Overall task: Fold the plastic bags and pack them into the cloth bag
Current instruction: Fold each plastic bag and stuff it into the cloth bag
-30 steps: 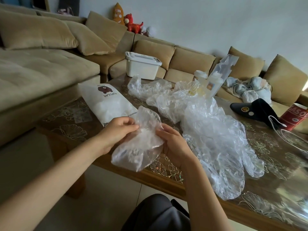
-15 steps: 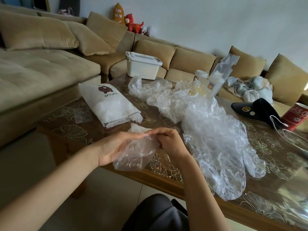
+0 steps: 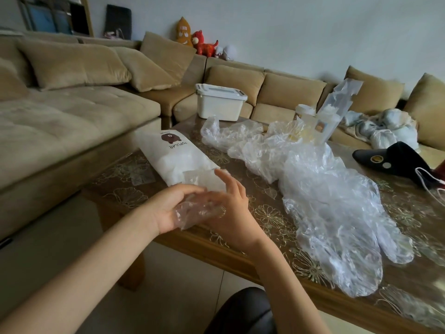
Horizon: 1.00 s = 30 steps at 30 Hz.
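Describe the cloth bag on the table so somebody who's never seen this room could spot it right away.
Start at the glass-topped wooden table in front of the tan sofa. On its left side, just beyond the hands, lies a flat white cloth bag. Unlike the crinkled clear plastic bags heaped to its right, it is opaque and printed with a brown bear and the word POPULAR.

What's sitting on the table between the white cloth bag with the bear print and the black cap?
In the head view, a long heap of crumpled clear plastic bags fills the stretch between the cloth bag and the black cap.
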{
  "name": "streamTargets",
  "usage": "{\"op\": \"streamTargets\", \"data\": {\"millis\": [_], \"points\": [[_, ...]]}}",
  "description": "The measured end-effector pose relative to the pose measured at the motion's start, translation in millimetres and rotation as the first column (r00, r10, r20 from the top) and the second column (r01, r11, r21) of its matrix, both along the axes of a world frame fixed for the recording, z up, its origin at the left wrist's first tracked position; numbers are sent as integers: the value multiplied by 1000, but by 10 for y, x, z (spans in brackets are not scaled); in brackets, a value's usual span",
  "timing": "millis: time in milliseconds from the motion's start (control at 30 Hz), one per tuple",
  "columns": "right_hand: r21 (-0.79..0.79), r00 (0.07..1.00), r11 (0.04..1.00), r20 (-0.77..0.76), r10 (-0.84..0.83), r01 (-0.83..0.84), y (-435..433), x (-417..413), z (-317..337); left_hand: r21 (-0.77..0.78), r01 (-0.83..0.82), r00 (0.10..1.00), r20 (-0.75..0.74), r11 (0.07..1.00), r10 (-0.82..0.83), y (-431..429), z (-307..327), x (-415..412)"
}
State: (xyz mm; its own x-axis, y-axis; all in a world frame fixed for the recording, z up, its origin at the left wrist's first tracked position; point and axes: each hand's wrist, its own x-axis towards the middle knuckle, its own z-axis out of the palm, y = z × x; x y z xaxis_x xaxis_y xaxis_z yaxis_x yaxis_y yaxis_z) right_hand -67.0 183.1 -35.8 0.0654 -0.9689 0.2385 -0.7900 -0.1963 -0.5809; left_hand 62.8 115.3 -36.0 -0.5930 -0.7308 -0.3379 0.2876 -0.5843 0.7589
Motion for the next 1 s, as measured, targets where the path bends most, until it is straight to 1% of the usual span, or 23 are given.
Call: {"op": "streamTargets", "data": {"millis": [67,133,200,233,300,367,400,467,533,567,633,667,800,933,1000], "points": [[24,997,999,66,-41,39,-36,-19,-27,-52,-17,1000,22,999,19,2,-20,7],[58,976,996,204,-77,66,-62,-51,-46,-135,-42,998,36,990,48,-10,-56,10],[49,916,995,388,-104,92,-78,-36,-58,-202,-41,998,29,979,48,-18,-107,9],[49,882,992,454,-128,118,-85,-25,-73,-238,-24,999,25,971,31,3,-111,6],[65,839,984,515,-176,167,-102,-23,-110,-305,15,999,45,952,-2,52,-104,0],[40,818,979,544,-189,200,-104,-11,-119,-347,93,995,53,933,-80,95,-88,7],[32,810,979,556,-187,204,-101,-14,-136,-357,136,991,47,924,-127,96,-96,22],[84,789,977,579,-208,197,-109,-13,-188,-339,234,971,27,911,-239,95,-87,63],[123,741,976,636,-215,178,-115,0,-240,-351,316,948,75,882,-309,108,-76,89],[131,713,976,667,-215,172,-121,9,-255,-368,341,940,128,865,-316,105,-92,96],[172,666,975,711,-224,144,-125,3,-270,-398,355,931,233,846,-282,110,-127,86],[202,638,973,736,-225,111,-117,-28,-251,-403,341,933,253,849,-255,116,-147,85],[272,538,961,819,-201,-55,-103,-139,-208,-353,238,961,224,905,-165,129,-157,117],[343,398,926,880,-258,-159,-162,-125,-245,-353,204,959,262,913,-113,118,-119,185],[344,358,914,898,-254,-213,-203,-102,-240,-360,188,955,285,914,-84,112,-93,231]]}}
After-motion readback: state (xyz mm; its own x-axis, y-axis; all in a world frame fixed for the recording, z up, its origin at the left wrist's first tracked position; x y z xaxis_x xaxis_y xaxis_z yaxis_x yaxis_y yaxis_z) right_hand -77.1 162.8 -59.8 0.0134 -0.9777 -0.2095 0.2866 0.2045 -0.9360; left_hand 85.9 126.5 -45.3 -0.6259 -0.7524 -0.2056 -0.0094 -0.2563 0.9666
